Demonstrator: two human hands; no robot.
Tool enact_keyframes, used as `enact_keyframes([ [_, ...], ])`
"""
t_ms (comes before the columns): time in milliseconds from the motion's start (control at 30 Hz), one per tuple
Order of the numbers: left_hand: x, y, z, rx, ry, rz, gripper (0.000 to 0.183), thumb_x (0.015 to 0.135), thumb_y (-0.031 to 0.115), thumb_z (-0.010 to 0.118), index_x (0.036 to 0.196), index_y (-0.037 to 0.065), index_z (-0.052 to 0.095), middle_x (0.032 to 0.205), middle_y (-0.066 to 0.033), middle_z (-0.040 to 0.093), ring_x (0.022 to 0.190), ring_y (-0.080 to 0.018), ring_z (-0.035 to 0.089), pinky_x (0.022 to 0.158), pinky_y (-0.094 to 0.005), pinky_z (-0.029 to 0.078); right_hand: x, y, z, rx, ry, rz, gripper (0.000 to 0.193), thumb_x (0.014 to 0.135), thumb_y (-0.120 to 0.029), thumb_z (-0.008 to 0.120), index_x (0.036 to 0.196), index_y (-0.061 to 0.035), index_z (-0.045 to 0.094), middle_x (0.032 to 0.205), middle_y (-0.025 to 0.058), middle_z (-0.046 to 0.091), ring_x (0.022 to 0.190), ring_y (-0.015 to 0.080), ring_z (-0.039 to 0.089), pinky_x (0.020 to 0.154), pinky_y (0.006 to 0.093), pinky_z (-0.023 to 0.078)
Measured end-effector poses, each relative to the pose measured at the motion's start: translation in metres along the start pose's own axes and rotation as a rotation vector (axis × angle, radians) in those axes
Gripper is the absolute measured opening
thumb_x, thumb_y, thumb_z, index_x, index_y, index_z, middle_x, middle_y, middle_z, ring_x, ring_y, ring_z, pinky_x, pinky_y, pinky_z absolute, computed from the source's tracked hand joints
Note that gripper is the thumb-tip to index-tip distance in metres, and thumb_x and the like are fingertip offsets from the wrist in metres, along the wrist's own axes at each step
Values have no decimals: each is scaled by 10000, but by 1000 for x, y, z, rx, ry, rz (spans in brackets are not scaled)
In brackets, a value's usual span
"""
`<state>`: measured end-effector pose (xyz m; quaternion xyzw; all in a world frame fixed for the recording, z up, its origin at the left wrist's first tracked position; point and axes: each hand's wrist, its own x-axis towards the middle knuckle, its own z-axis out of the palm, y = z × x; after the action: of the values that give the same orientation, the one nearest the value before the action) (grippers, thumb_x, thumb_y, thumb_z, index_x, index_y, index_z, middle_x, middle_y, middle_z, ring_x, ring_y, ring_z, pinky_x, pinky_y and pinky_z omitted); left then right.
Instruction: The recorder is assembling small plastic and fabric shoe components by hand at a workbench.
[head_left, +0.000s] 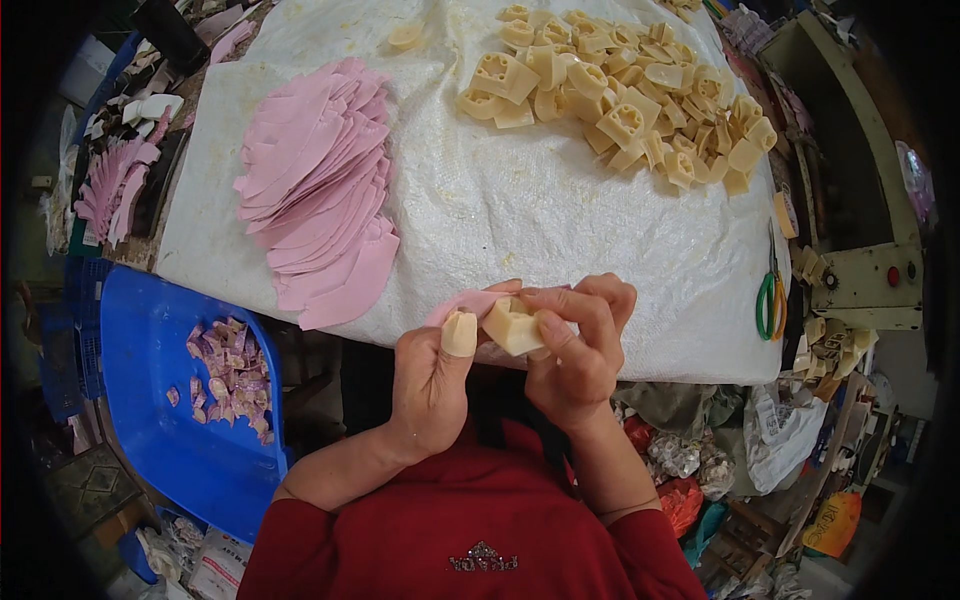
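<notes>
Close in front of me, at the near edge of the white-sheeted table, my left hand (437,372) pinches a pink leather-like piece (462,305). A pale cover sits over its thumb tip. My right hand (583,350) grips a cream plastic shoe heel (513,327) between thumb and fingers, its hollow side partly showing. Heel and pink piece meet between the two hands; my fingers hide part of both. To the left lies a fanned stack of pink pieces (318,190). At the far right is a heap of similar cream heels (625,95).
A white woven sheet (440,200) covers the table. Scissors with green and orange handles (772,305) lie at its right edge. Below the left edge, a blue tub (185,440) holds patterned scraps (232,370). A pale green machine (865,275) stands at right; bags clutter the floor.
</notes>
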<state>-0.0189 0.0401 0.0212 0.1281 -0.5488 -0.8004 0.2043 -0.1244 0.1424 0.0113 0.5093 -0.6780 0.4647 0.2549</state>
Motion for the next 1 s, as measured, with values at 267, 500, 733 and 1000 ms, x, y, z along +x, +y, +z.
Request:
enact_keyframes([
  [267,8,21,-13,469,51,167,211,944,82,501,1008,-67,634,948,-134,675,878,-156,636,749,-268,496,4,-4,-13,-104,-85,29,275,631,-84,650,892,-136,584,898,19,630,788,216,499,756,420,310],
  [500,9,3,-11,568,34,264,137,889,30,557,961,-53,639,827,-132,659,724,-212,633,657,-285,493,19,-14,-22,-275,-456,121,151,623,-121,628,730,-154,527,741,9,445,768,197,485,775,442,269],
  [733,13,0,-4,876,-24,519,150,855,19,597,984,-48,636,830,-149,592,725,-270,595,637,-324,480,11,-3,-18,-228,-475,143,149,619,-93,627,711,-138,519,739,15,446,732,203,467,751,420,267],
  [1000,16,-16,-19,378,-35,377,198,840,86,653,1020,4,657,868,-83,590,732,-212,566,640,-298,461,3,5,-19,282,-340,300,285,640,22,693,870,-85,564,792,44,527,746,221,487,749,368,286],
])
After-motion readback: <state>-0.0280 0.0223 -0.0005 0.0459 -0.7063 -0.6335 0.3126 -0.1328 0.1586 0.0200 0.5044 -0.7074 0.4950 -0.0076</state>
